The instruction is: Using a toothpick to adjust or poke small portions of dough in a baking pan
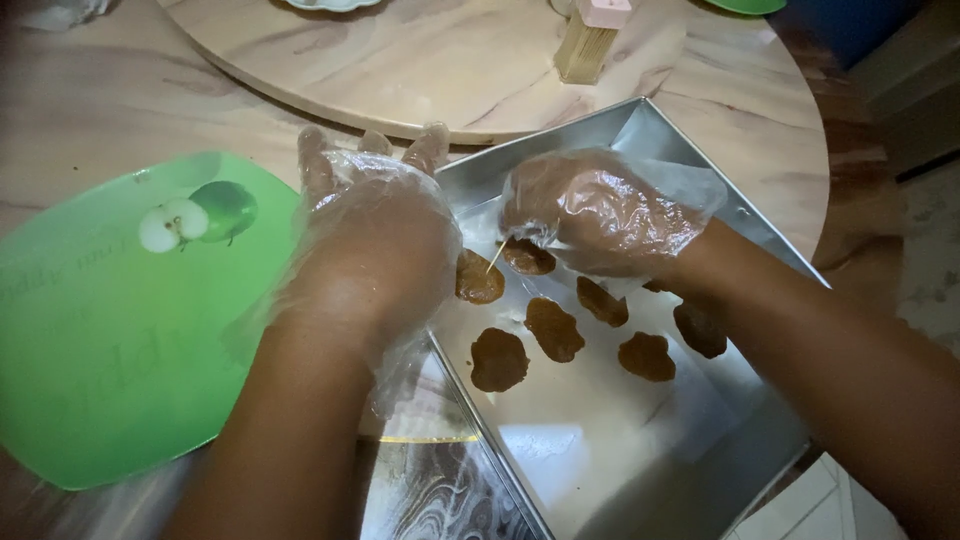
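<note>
A square metal baking tray [640,125] lined with white paper holds several flat brown dough pieces [553,328]. My right hand [598,212], in a clear plastic glove, pinches a thin wooden toothpick [494,259] whose tip touches a dough piece at the tray's far left. My left hand [375,235], also gloved, hovers palm down over the tray's left rim with fingers spread, holding nothing. It covers part of the nearest dough piece [478,280].
A green plastic cutting board with an apple picture [120,330] lies left of the tray. A round wooden turntable [450,60] sits at the back with a toothpick holder [590,40] on it. The table edge curves at the right.
</note>
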